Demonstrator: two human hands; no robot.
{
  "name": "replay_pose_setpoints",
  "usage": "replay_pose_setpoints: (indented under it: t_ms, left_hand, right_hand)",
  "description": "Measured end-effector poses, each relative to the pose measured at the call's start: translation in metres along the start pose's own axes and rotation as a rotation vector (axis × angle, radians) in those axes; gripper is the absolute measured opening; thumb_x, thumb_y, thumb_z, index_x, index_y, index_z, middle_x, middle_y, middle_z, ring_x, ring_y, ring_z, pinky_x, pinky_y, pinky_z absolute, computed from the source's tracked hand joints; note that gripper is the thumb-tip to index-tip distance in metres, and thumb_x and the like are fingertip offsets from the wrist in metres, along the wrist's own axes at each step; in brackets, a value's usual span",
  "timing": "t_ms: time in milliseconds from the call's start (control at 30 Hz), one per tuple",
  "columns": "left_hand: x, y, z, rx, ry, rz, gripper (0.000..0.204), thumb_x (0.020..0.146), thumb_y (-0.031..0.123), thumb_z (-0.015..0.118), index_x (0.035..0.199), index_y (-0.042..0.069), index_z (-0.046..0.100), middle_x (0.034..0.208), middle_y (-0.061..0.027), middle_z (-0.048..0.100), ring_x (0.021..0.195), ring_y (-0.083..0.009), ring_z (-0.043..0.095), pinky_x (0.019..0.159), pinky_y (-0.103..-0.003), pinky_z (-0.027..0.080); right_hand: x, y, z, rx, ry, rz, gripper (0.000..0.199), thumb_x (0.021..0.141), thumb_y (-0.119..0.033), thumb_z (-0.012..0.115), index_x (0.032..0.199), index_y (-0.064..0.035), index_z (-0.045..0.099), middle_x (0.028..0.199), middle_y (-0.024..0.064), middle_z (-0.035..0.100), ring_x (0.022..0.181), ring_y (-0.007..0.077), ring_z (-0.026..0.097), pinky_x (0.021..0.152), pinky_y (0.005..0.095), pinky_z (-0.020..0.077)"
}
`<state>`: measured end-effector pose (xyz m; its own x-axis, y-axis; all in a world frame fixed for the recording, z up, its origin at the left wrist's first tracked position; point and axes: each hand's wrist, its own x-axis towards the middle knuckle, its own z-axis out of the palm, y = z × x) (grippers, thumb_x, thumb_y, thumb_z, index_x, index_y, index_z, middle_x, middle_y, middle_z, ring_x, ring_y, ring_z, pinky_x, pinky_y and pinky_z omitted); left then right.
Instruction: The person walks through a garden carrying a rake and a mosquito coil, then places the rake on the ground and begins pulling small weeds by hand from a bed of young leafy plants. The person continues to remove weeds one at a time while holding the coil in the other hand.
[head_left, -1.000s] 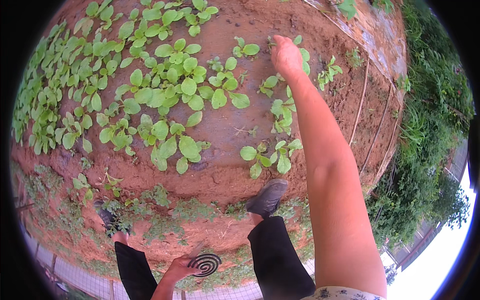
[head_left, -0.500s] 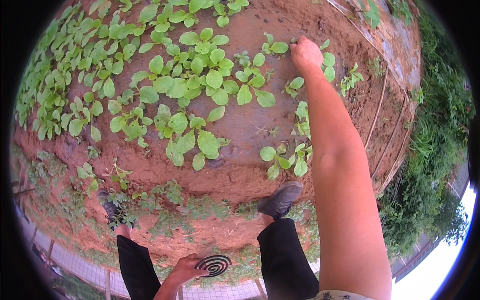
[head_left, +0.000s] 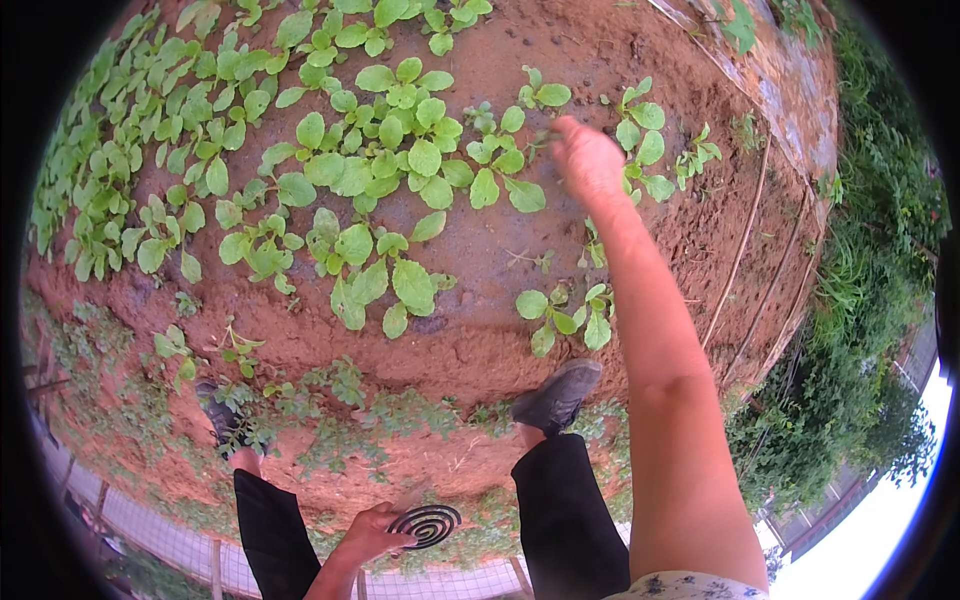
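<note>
My left hand is low in the view, beside my knee. Its fingers and thumb grip the edge of a dark spiral mosquito coil. On the far right part of the garden bed, my right hand reaches down with its fingers drawn together. A small green sprig shows at the fingertips; whether they pinch it is unclear. Broad-leaved seedlings surround this hand: one beyond it, a taller one to its right, and a leafy clump to its left.
Dense leafy seedlings cover the bed's left side. Low weeds grow along its near edge, by my right shoe and left shoe. Thin poles and tall green growth lie to the right; mesh fencing is at the bottom.
My right hand has moved left and nearer across the soil, uncovering more of the seedling on its right. My left hand keeps the coil in nearly the same place.
</note>
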<state>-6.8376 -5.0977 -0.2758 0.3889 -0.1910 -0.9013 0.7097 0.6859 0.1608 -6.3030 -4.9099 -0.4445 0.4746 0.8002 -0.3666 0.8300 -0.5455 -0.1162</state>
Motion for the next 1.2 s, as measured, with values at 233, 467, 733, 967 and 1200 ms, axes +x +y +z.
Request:
replay_pose_setpoints:
  t_ms: [233,467,733,967,1200]
  left_hand:
    - [0.005,-0.007,0.001,-0.036,-0.014,0.054,0.029,0.066,0.005,0.082,0.094,0.002,0.073,0.095,-0.0050,0.058,0.091,-0.0156,0.058,0.081,-0.026,0.046]
    - [0.004,-0.014,0.001,0.005,-0.007,0.095,0.028,0.066,0.006,0.082,0.092,0.003,0.073,0.095,-0.0050,0.059,0.091,-0.0158,0.058,0.081,-0.027,0.045]
    - [0.006,-0.015,0.000,0.070,0.012,0.085,0.031,0.066,0.012,0.082,0.094,0.004,0.073,0.089,-0.0051,0.057,0.088,-0.0159,0.057,0.078,-0.027,0.045]
    - [0.001,-0.001,0.001,-0.014,0.012,0.069,0.031,0.066,0.008,0.082,0.095,0.004,0.072,0.090,-0.0058,0.057,0.086,-0.0153,0.057,0.072,-0.027,0.048]
    - [0.002,-0.004,0.001,-0.028,0.004,0.056,0.031,0.066,0.006,0.082,0.095,0.004,0.073,0.089,-0.0048,0.057,0.085,-0.0143,0.055,0.073,-0.025,0.047]
  right_hand:
    - [-0.006,-0.009,0.031,0.022,0.088,-0.042,0.020,0.083,-0.025,0.062,0.102,-0.0204,0.063,0.093,0.0113,0.062,0.085,0.0320,0.064,0.072,0.0453,0.0515]
    - [-0.003,-0.014,0.039,-0.025,0.142,-0.054,0.013,0.083,-0.023,0.060,0.091,-0.0122,0.060,0.091,0.0122,0.062,0.085,0.0334,0.064,0.072,0.0468,0.0510]
    - [-0.002,-0.015,0.045,0.242,0.227,0.098,0.015,0.083,-0.024,0.060,0.090,-0.0112,0.062,0.091,0.0153,0.064,0.086,0.0367,0.063,0.076,0.0464,0.0496]
    - [-0.001,-0.002,0.039,0.525,0.220,0.376,0.020,0.082,-0.025,0.064,0.095,-0.0110,0.067,0.085,0.0167,0.067,0.084,0.0351,0.064,0.078,0.0411,0.0489]
    - [-0.006,-0.013,0.049,0.296,0.135,0.129,0.022,0.081,-0.024,0.066,0.098,-0.0113,0.066,0.093,0.0140,0.067,0.085,0.0318,0.064,0.077,0.0408,0.0496]
